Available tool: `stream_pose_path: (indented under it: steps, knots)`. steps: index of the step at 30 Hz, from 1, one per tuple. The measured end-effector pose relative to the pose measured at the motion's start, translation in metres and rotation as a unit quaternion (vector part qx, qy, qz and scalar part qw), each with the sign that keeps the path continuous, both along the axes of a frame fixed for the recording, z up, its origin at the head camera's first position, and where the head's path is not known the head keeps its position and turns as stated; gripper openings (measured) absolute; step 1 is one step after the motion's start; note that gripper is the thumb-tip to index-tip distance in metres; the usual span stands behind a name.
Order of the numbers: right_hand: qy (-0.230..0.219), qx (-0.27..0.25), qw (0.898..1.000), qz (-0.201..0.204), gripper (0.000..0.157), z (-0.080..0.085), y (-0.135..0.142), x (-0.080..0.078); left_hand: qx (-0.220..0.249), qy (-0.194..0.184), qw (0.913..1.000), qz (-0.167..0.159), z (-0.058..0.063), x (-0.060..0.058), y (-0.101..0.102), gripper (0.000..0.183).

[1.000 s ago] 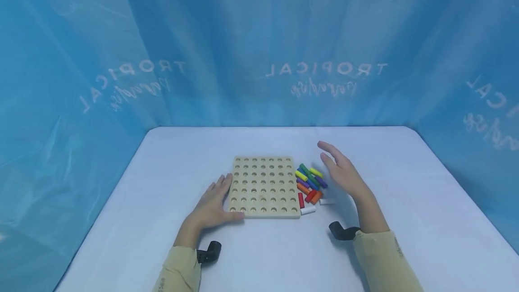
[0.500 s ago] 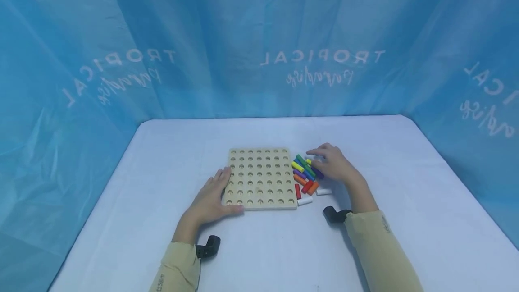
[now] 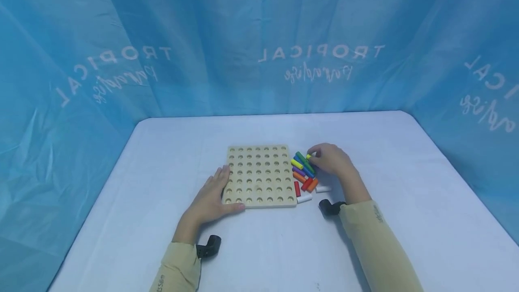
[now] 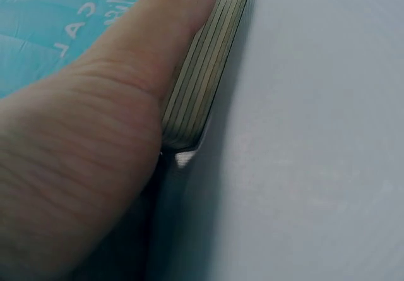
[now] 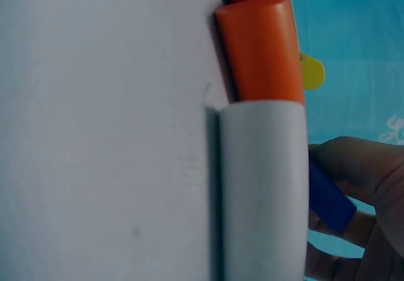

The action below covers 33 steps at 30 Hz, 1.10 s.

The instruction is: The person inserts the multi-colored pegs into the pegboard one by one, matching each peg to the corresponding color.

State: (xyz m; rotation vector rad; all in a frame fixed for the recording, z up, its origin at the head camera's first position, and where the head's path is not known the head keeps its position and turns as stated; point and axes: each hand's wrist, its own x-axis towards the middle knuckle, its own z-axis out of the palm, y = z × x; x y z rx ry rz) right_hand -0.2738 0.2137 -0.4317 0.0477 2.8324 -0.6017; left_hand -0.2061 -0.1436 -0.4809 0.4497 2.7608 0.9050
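Note:
A pale wooden board (image 3: 262, 177) with rows of round holes lies flat on the table. My left hand (image 3: 208, 199) rests at its near left corner, fingers straight along the left side. The left thumb (image 4: 158, 35) lies along the board's layered front edge (image 4: 205, 66). Right of the board is a pile of coloured pegs (image 3: 305, 171). My right hand (image 3: 332, 160) is at its far right side, pinching a dark blue peg (image 5: 331, 196) between thumb and fingers. A yellow peg (image 3: 308, 157) shows right by the fingertips in the head view.
Two white pegs (image 3: 304, 198) lie at the near side of the pile, beside red and orange ones (image 3: 312, 184). A white cloth covers the table (image 3: 275, 251). Blue curtains (image 3: 259, 35) with mirrored lettering stand behind and at the sides.
My right hand has come down and left from above the table onto the pile, and its fingers have closed on a peg. The left hand stays at the board.

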Motion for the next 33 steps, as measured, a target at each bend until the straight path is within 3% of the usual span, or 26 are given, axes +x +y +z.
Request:
stream_pose_path:
  steps: [9, 33]
  knots:
    - [0.014, 0.003, 1.0, -0.015, 0.037, 0.002, -0.006, -0.003, 0.001, 0.0, 1.0, 0.002, 0.003, 0.0, 0.001, 0.129]
    - [0.035, -0.11, 0.992, -0.045, 0.036, -0.012, 0.002, -0.009, 0.002, 0.001, 1.0, 0.004, 0.0, 0.001, 0.001, 0.128]
